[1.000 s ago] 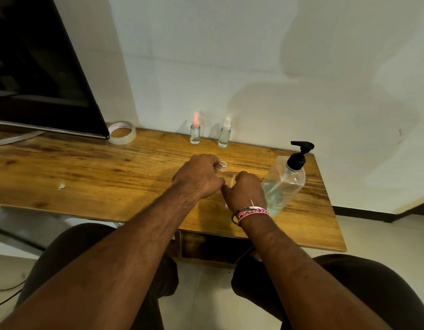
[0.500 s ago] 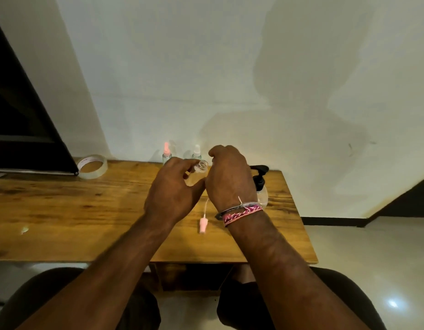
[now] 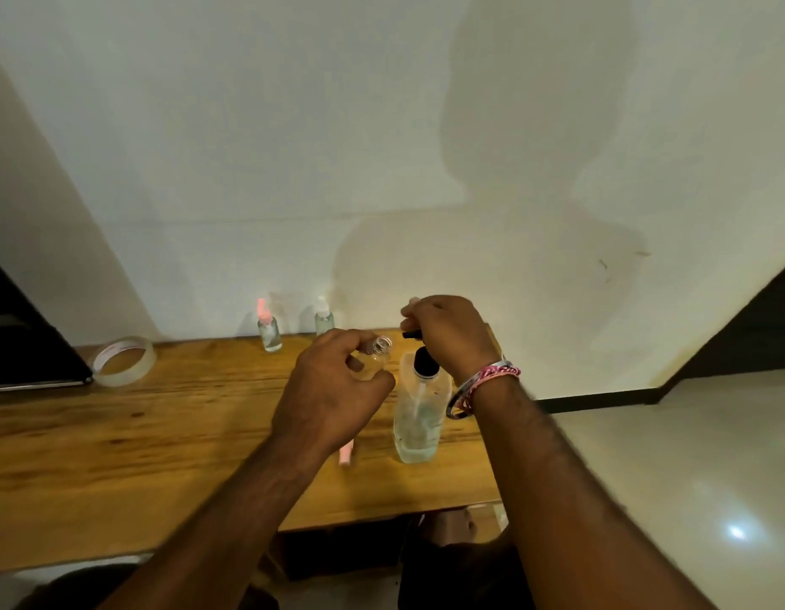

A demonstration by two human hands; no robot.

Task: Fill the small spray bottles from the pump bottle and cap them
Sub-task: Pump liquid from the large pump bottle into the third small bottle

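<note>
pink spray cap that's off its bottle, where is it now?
Head view: the loose pink spray cap lies on the wooden table, just left of the pump bottle, partly hidden under the left hand.

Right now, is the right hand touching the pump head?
Touching. The head view shows the right hand resting over the pump head, its fingers covering all but the black nozzle tip.

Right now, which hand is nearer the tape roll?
Left. The left hand holds the open small bottle mid-table, apart from the tape roll at the far left. The right hand sits farther right, on the pump bottle.
</note>
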